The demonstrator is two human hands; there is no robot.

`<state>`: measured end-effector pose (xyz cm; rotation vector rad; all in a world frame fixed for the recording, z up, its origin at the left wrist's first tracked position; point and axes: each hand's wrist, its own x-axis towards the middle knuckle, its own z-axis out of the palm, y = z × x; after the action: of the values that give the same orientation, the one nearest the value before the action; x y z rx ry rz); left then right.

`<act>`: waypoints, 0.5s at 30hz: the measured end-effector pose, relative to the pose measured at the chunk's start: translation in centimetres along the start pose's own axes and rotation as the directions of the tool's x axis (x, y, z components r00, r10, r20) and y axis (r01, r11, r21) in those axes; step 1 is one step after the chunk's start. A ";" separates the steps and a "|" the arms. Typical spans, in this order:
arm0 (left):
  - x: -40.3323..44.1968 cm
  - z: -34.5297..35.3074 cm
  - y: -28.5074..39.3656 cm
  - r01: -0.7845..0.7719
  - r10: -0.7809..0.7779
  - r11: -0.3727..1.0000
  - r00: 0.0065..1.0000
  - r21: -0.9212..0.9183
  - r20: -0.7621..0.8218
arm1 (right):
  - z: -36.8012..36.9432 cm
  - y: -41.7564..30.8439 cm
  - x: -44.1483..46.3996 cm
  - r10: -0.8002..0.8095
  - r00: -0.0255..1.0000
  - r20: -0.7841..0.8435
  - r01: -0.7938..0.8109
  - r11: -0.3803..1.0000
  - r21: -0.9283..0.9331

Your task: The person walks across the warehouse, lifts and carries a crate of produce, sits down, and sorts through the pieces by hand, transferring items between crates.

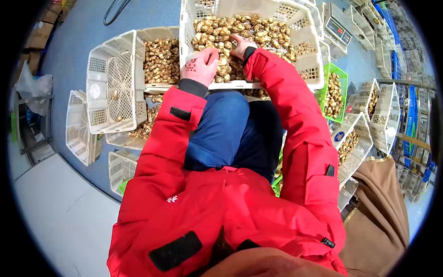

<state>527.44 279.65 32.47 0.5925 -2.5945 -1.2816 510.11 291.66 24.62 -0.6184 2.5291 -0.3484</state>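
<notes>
Your right hand (241, 47) touches bulbs (258, 33) in the crate (249, 6); your left hand (200, 67) is curled nearby. Whether either grasps any, I cannot tell.

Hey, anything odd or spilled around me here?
No clear spill or damage shows. The large white crate at left stands out: only a few stray brown pieces lie in it, while the crate being worked holds a heap. It looks tilted, though lens distortion makes that uncertain.
</notes>
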 end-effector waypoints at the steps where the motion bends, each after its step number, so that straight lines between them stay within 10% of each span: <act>1: -0.1 -0.3 0.1 0.013 -0.013 0.999 1.000 0.030 0.002 | 0.2 0.0 0.2 -0.010 1.000 -0.004 0.010 1.000 0.027; 4: 0.3 0.6 -1.2 -0.042 0.037 0.988 0.999 -0.146 -0.038 | -0.4 1.2 1.2 -0.057 0.998 -0.016 0.059 0.964 0.259; 5: 0.2 0.5 -1.3 -0.049 0.044 0.991 0.998 -0.128 -0.047 | -0.7 1.7 0.5 -0.154 0.986 0.061 0.052 0.638 0.768; 7: 0.3 0.4 -1.0 -0.073 0.068 0.992 0.996 -0.102 -0.055 | -3.5 2.3 -2.7 -0.207 0.977 0.041 0.029 0.321 0.947; 11: 0.4 0.6 -1.1 -0.109 0.106 0.992 0.993 -0.059 -0.061 | -7.2 2.6 -10.1 -0.388 0.921 -0.020 -0.061 -0.193 0.979; 15: 0.0 0.3 -0.5 -0.093 0.092 0.996 0.995 -0.013 -0.043 | -7.6 1.4 -13.0 -0.440 0.881 -0.174 0.023 -0.327 0.945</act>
<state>527.44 279.63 31.91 0.4856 -2.5439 -1.2450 515.57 300.14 35.88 -0.3405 0.8634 -2.0766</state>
